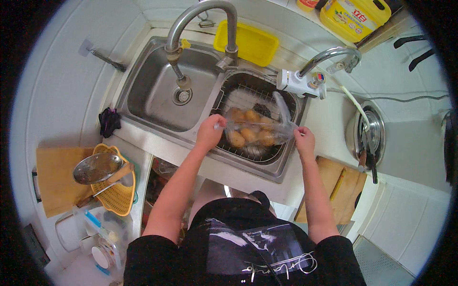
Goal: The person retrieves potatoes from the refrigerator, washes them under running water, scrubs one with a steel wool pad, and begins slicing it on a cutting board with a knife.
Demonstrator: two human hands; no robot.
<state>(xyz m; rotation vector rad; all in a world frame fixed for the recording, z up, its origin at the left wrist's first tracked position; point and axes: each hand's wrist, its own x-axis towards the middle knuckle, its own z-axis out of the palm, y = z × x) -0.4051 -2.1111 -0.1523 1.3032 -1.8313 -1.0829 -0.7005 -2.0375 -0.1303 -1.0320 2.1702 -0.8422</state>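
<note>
A clear plastic bag (284, 133) is stretched between my two hands above the right sink basin (266, 159). Several round, yellow-brown items that look like potatoes (248, 134) show at the bag; whether all lie inside it I cannot tell. My left hand (211, 131) pinches the bag's left edge. At the opposite edge, my right hand (304, 140) grips the plastic between thumb and fingers. A wire rack (247, 89) lines this basin, and a dark scouring pad (263, 109) lies behind the bag.
The left basin (154, 96) sits under a tall steel faucet (232, 32). Near the right basin's back corner stands a white electric tap (298, 84). A yellow tray (254, 43) is behind the sink. Metal bowls with utensils (365, 134) and a wooden board (322, 186) are at the right.
</note>
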